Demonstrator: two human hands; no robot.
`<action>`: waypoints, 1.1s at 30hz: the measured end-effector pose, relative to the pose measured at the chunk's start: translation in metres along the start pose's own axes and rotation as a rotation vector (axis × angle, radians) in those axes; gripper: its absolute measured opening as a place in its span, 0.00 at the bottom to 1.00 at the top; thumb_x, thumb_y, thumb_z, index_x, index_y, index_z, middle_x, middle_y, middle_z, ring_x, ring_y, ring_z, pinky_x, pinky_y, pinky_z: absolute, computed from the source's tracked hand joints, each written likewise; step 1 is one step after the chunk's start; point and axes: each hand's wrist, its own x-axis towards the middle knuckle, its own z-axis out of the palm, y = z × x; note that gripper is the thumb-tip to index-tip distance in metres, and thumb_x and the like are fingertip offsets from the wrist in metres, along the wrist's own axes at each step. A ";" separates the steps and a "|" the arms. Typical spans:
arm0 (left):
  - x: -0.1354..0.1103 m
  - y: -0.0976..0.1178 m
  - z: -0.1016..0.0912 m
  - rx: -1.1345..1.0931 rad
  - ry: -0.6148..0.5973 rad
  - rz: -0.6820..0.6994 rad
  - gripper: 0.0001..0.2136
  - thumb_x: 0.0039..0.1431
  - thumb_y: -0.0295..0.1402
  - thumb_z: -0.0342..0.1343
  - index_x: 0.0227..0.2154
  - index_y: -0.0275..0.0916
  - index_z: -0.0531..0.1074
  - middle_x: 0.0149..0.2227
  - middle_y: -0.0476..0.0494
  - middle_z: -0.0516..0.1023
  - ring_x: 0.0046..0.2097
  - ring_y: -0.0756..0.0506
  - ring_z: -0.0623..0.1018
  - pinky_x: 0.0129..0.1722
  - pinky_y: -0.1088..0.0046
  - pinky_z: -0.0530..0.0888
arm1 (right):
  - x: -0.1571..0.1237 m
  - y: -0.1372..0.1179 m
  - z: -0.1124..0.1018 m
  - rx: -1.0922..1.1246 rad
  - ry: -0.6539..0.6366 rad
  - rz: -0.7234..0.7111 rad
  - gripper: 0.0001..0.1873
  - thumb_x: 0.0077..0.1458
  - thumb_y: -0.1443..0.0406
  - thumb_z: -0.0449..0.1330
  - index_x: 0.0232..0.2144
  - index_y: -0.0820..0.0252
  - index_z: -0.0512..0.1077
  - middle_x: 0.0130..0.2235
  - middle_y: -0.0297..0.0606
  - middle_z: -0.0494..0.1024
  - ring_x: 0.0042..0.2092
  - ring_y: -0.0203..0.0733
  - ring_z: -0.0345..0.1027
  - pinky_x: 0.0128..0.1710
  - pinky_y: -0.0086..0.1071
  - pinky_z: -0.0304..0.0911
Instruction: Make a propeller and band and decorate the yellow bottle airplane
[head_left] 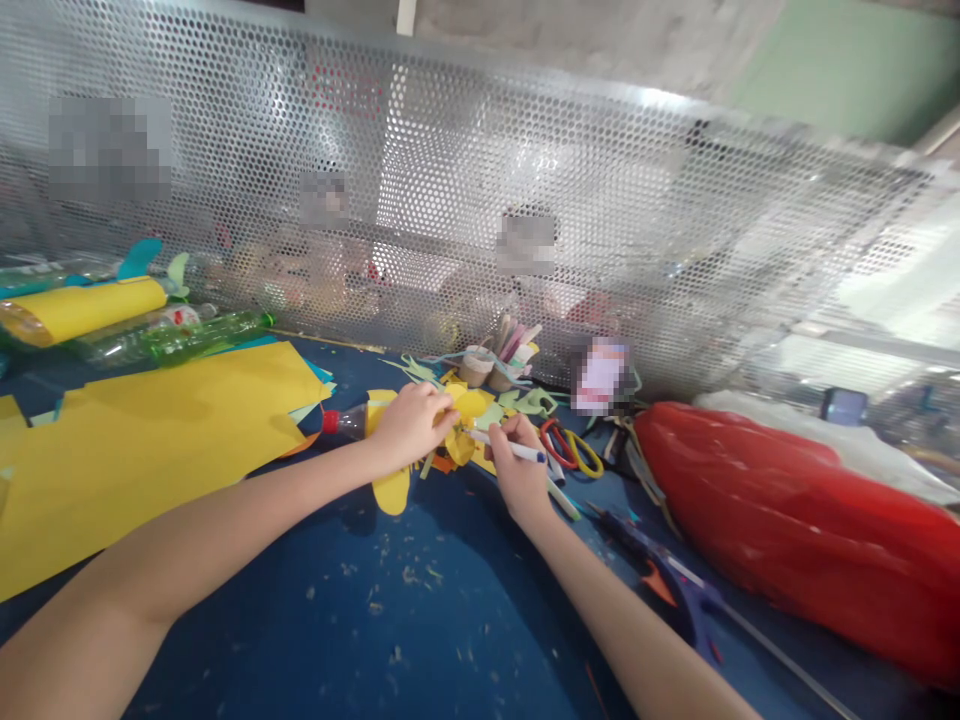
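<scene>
My left hand [409, 425] is closed over a small plastic bottle [341, 421] with a red cap, wrapped in yellow paper pieces [393, 490], and holds it on the blue table [420, 610]. My right hand [517, 465] grips a white pen with a blue cap [504, 446]. The pen's tip points left and touches the yellow paper on the bottle. Both forearms reach in from the bottom of the view.
Large yellow paper sheets [142, 440] lie at left, with green and clear bottles [172, 340] behind them. Scissors with red and yellow handles [570, 448], paper scraps and small cups [487, 365] sit behind my hands. A red plastic-wrapped bundle [787, 520] fills the right. A perforated metal screen [480, 200] stands behind.
</scene>
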 end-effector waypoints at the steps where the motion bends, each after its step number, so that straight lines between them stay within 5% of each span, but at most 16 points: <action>1: 0.000 0.000 0.000 0.001 0.001 0.002 0.11 0.61 0.35 0.49 0.31 0.37 0.74 0.32 0.43 0.72 0.37 0.44 0.71 0.40 0.65 0.68 | 0.000 0.000 0.000 -0.001 0.001 -0.001 0.13 0.52 0.64 0.55 0.20 0.54 0.56 0.16 0.25 0.64 0.20 0.34 0.56 0.23 0.29 0.53; 33: 0.000 0.000 -0.001 0.011 -0.004 0.006 0.10 0.61 0.35 0.49 0.31 0.37 0.74 0.32 0.43 0.72 0.37 0.44 0.71 0.40 0.65 0.68 | 0.001 0.003 0.000 0.013 -0.006 0.002 0.13 0.53 0.64 0.56 0.20 0.54 0.56 0.17 0.25 0.64 0.21 0.34 0.57 0.23 0.29 0.54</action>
